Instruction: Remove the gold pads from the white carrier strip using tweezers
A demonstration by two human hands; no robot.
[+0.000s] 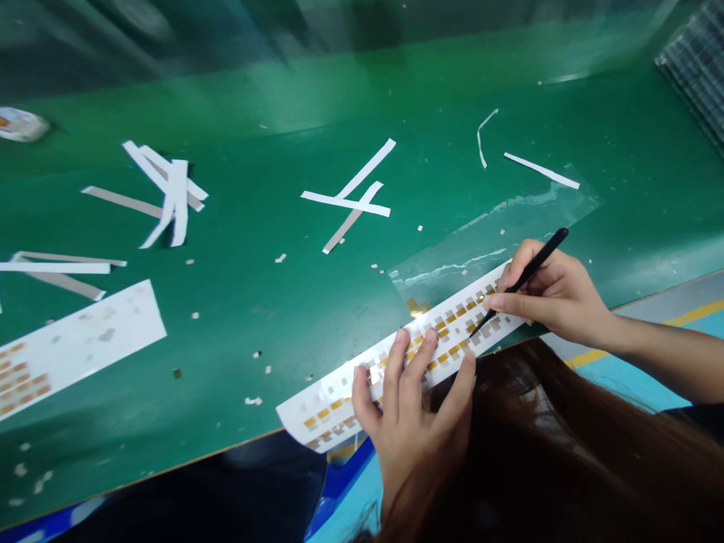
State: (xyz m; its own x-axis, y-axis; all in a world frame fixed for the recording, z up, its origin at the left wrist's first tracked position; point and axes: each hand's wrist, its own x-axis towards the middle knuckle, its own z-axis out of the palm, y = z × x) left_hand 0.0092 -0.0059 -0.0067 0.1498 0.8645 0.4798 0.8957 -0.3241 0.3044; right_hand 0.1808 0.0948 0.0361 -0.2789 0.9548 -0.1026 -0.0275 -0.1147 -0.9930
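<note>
A long white sheet [333,383] with rows of small amber and grey pieces lies slanted along the near table edge, its left end sticking out over the edge. My left hand [415,400] rests on it with fingers spread, the fingertips touching its surface. In my right hand [557,294] are slim black tweezers [537,260], pinched between thumb and fingers, with the tip down at the amber pieces. Whether the tip grips a piece is too small to tell. A clear film [452,260] lies just beyond the sheet. Dark hair covers part of the near edge.
White and grey paper strips [179,200] lie piled at the left, with crossed strips [354,202] mid-table. Another white sheet [121,320] with amber pieces is at far left. Small scraps dot the green table [243,226]. A dark checked item [695,68] sits at the upper right.
</note>
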